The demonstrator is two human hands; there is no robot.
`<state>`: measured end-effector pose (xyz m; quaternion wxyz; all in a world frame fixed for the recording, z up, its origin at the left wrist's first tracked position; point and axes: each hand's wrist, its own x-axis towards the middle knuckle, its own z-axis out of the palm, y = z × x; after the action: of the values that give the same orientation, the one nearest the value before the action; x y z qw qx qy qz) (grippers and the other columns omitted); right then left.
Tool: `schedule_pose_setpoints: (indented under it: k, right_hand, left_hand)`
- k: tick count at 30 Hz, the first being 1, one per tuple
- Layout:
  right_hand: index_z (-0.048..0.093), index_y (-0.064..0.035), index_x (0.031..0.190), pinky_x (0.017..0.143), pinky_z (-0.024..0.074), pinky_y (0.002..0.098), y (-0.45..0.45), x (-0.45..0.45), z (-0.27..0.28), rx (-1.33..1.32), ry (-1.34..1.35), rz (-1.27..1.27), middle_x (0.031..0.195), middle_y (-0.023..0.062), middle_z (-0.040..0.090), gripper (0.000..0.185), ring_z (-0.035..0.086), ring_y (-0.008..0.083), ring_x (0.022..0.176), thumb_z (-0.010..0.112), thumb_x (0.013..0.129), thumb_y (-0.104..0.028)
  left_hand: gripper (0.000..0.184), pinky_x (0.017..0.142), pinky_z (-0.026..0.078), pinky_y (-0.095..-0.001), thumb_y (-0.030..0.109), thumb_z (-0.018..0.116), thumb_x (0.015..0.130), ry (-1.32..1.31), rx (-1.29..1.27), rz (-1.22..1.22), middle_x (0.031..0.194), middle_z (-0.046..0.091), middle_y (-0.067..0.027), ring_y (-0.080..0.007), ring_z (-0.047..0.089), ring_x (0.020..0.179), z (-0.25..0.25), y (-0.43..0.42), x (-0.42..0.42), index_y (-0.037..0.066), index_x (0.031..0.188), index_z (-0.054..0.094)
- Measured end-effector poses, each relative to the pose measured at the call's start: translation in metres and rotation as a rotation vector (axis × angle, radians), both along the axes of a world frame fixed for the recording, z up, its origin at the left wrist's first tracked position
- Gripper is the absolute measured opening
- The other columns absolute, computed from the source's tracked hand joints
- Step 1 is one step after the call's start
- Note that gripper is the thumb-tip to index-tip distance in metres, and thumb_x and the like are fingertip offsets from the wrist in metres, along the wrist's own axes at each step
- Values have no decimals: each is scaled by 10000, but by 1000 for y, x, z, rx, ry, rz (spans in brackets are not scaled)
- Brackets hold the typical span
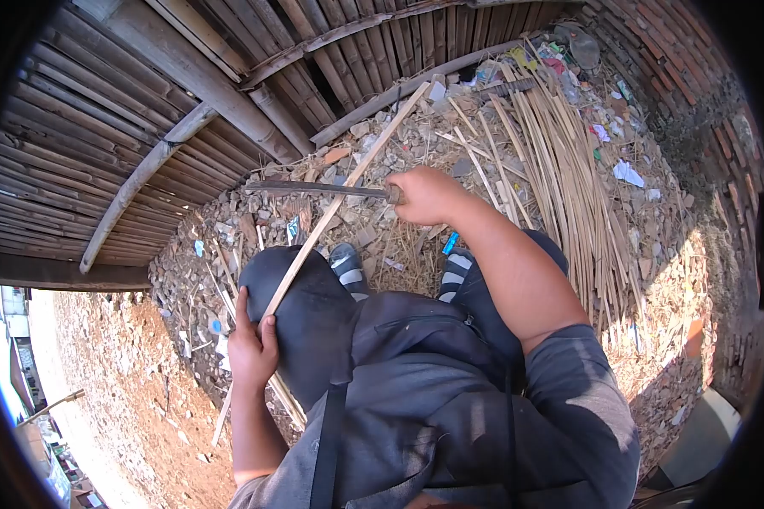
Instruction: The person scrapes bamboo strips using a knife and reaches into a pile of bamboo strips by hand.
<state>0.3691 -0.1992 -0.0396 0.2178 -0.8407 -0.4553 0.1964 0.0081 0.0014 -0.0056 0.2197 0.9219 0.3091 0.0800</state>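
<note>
Far left and along the top: bamboo-slat panel [127, 170], bordering the ground's far edge. Left hand [253, 352] closed around a long pale strip [310, 242], which slants over the left knee [306, 297] toward that edge. Knife [327, 189] crosses the strip; contact cannot be judged. Right hand [429, 197] grips its handle. Rubble ground [399, 233] between. Rightward: heaped strips [560, 170], scattered litter [628, 173], brick wall [671, 51] along the right edge.

A dull metal knife blade [297, 186] and matt wooden strip [317, 237] are seen with cloth trousers [323, 327], rough rubble [191, 254] and coarse brick wall [654, 51]
</note>
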Motion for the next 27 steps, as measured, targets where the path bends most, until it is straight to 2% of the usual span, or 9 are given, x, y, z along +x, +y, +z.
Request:
schedule_pose_setpoints:
  k: [3, 8, 17, 27]
  right_hand:
    - [695, -85, 1181, 898, 557, 511, 1, -3, 7, -37, 13, -9, 1042, 230, 725, 421, 693, 411, 1013, 685, 771, -182]
    - [688, -71, 1185, 897, 555, 515, 1, -3, 6, -27, 49, -9, 1036, 248, 719, 430, 690, 421, 1010, 677, 769, -180]
    - [684, -59, 1184, 894, 552, 517, 1, -3, 4, -5, 34, 2, 1022, 250, 718, 435, 690, 426, 1002, 679, 769, -190]
    - [683, -57, 1200, 899, 552, 512, 1, -3, 1, 1, 32, 10, 1020, 251, 719, 448, 691, 425, 1003, 682, 771, -187]
  left_hand:
    - [698, 621, 531, -452, 246, 619, 991, 11, 3, 12, 701, 688, -181, -386, 697, 660, 2, -2, 0, 47, 1589, 318]
    - [699, 624, 535, -457, 242, 619, 989, 2, 20, 1, 703, 690, -179, -389, 699, 667, 1, -1, 0, 48, 1589, 317]
    - [706, 667, 564, -443, 222, 621, 990, 47, -31, 27, 801, 746, -185, -383, 735, 739, 3, -1, 0, 68, 1599, 298]
    - [706, 636, 556, -448, 214, 626, 987, 22, -28, 12, 776, 740, -181, -380, 731, 707, 0, 1, -1, 66, 1596, 302]
